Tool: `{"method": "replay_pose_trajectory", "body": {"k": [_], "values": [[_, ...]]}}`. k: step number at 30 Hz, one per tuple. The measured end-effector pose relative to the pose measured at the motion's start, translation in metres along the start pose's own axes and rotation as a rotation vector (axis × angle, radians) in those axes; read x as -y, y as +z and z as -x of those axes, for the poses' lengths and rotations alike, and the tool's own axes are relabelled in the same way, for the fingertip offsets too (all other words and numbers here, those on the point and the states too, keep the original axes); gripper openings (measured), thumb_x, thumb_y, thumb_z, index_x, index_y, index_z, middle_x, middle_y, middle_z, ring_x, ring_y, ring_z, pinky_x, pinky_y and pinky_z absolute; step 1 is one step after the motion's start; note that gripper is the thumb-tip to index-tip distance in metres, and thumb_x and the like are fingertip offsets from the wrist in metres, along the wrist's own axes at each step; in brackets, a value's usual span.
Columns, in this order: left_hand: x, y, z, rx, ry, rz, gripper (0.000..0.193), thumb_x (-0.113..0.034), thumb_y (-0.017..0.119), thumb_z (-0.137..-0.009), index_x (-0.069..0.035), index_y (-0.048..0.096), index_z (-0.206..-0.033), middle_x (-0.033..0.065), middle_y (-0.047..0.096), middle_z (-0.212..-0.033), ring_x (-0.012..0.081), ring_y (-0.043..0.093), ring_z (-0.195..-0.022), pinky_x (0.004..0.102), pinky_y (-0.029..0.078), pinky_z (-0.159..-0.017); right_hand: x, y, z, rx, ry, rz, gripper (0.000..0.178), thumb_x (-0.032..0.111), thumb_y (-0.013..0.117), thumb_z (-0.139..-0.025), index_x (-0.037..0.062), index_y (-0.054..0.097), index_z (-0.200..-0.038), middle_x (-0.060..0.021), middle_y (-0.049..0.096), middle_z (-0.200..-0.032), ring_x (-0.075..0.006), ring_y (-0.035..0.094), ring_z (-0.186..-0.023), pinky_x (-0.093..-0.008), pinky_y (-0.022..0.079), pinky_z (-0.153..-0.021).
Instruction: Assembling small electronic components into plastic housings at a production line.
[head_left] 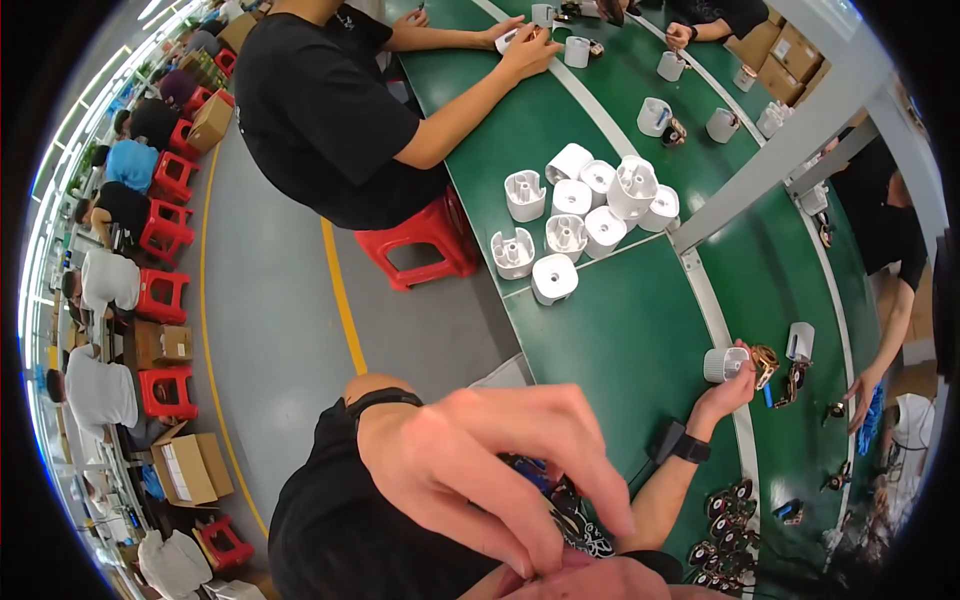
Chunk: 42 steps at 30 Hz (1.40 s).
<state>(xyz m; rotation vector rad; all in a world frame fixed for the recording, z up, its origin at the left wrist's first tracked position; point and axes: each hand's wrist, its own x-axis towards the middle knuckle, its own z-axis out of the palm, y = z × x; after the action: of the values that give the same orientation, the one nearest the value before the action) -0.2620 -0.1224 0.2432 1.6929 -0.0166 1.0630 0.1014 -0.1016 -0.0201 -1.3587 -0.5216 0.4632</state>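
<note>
Currently, the right hand (pixel 730 392) is closed on a white, ribbed plastic housing (pixel 715 366) over the green counter (pixel 620 325), on the right; the left hand (pixel 490 455), nearer, is bent, and I cannot tell whether it grips something.
</note>
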Motion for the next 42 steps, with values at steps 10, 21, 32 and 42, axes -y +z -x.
{"method": "replay_pose_trajectory", "body": {"k": [10,21,32,42], "values": [[0.132,-0.017,-0.011,-0.161,-0.608,-0.082,0.023,-0.017,0.069,-0.088,0.0,0.067,-0.102,0.0153,0.063,-0.108,0.0252,0.059,-0.101,0.0327,0.048,-0.084,-0.018,-0.017,0.005,0.014,-0.023,0.101,0.035,0.019,0.044,-0.101,-0.0037,0.069,-0.11,-0.011,0.071,-0.105,-0.0175,0.064,-0.095,-0.032,0.051,-0.086],[0.348,0.094,-0.059,0.123,-0.385,-0.657,0.083,-0.012,0.086,-0.067,-0.01,0.047,-0.141,0.0138,0.064,-0.118,0.0287,0.058,-0.11,0.0394,0.048,-0.095,0.027,-0.021,-0.002,0.195,-0.37,0.831,0.038,0.021,0.051,-0.101,-0.0029,0.057,-0.129,-0.0089,0.066,-0.115,-0.0168,0.062,-0.1,-0.0308,0.047,-0.091],[0.402,0.067,-0.106,0.187,-0.476,-0.67,0.092,-0.007,0.089,-0.06,-0.012,0.049,-0.142,0.0139,0.066,-0.12,0.0267,0.063,-0.104,0.0372,0.05,-0.093,0.03,-0.044,-0.009,0.374,0.233,0.172,0.045,0.015,0.06,-0.096,0.0007,0.05,-0.137,-0.0124,0.066,-0.121,-0.018,0.064,-0.105,-0.0314,0.05,-0.092],[0.414,0.046,-0.108,-0.141,-0.509,-0.661,0.098,-0.003,0.086,-0.062,-0.009,0.038,-0.148,0.0132,0.066,-0.109,0.0226,0.059,-0.099,0.0336,0.05,-0.088,0.04,-0.091,-0.023,-0.063,0.048,0.468,0.026,0.016,0.061,-0.095,-0.0005,0.067,-0.115,-0.0075,0.072,-0.096,-0.0124,0.064,-0.084,-0.0281,0.052,-0.078]]}}
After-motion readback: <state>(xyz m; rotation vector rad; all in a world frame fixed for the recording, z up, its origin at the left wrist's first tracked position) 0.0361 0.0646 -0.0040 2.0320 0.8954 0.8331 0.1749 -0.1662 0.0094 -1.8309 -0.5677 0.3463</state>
